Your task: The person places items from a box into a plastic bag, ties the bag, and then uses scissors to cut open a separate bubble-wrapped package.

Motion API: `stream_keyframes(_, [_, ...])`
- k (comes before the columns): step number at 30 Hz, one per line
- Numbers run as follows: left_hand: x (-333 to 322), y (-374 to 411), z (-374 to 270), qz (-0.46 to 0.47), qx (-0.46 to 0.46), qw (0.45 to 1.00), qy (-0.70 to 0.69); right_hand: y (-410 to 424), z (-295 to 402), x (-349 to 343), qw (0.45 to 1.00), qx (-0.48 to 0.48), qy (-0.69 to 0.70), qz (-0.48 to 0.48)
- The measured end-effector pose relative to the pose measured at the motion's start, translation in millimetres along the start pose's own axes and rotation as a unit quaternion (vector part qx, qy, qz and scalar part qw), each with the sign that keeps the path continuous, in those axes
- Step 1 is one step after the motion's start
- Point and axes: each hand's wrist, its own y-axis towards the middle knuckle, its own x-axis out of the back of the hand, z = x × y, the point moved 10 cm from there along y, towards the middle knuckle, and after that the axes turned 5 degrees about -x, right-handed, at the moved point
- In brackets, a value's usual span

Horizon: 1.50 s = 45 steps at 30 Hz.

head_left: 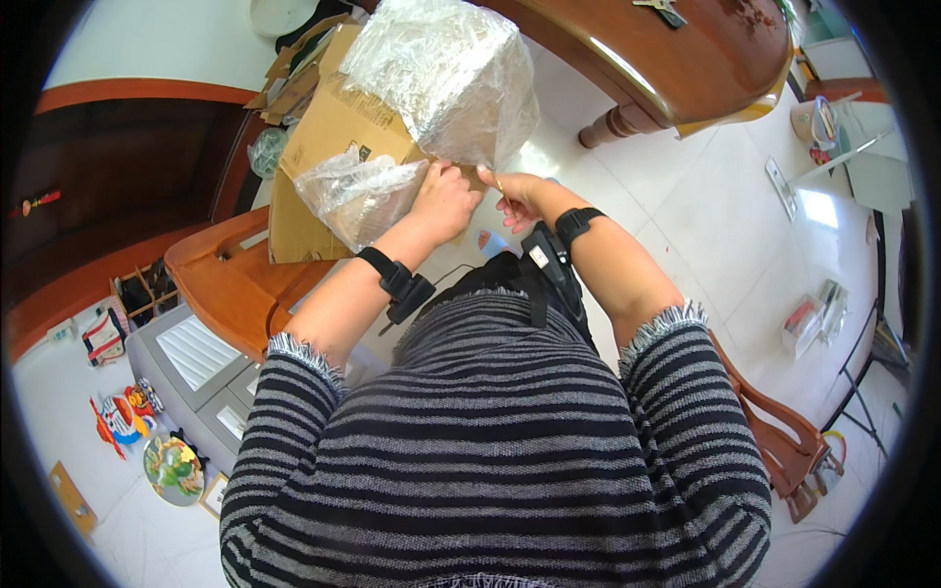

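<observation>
My left hand (pixel 445 200) has its fingers curled at the edge of crumpled clear plastic wrap (pixel 360 192). That wrap covers the near part of a brown cardboard box (pixel 312 158). Close beside it, my right hand (pixel 523 197) grips a thin gold-coloured metal tool (pixel 503 189); its full shape is hidden by the fingers. Just beyond both hands is a large bundle (pixel 448 73) wrapped in shiny clear plastic, against the box. What lies inside the wrapping cannot be made out.
A polished wooden table (pixel 676 59) with keys (pixel 665 10) on it stands at the far right. To the left are a wooden chair (pixel 235 283) and a grey cabinet (pixel 187 367). Another wooden chair (pixel 779 426) is at the right. Flattened cardboard (pixel 294 77) leans behind the box.
</observation>
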Motion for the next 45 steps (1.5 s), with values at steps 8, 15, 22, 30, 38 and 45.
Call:
stream_keyframes(8, [2, -1, -2, -0.008, -0.023, 0.998, -0.058, 31, 0, 25, 0.993, -0.009, -0.038, -0.109])
stream_keyframes(15, [3, -7, -2, -0.013, -0.053, 0.995, -0.085, 62, -3, 14, 0.998, -0.037, -0.001, -0.053])
stream_keyframes(22, [-3, -6, 6, -0.041, -0.053, 0.991, -0.117, 68, 6, 16, 0.993, 0.019, -0.054, -0.105])
stream_keyframes(30, [-11, 2, 10, 0.057, 0.037, 0.997, 0.03, 18, -18, 18, 0.968, 0.117, -0.21, -0.074])
stream_keyframes(38, [-53, 11, -3, 0.047, -0.013, 0.999, -0.01, 17, -33, 14, 0.973, 0.08, -0.201, -0.082])
stream_keyframes(45, [-52, 9, 1, 0.071, -0.017, 0.997, -0.03, 34, -26, 16, 0.988, 0.042, -0.147, -0.015])
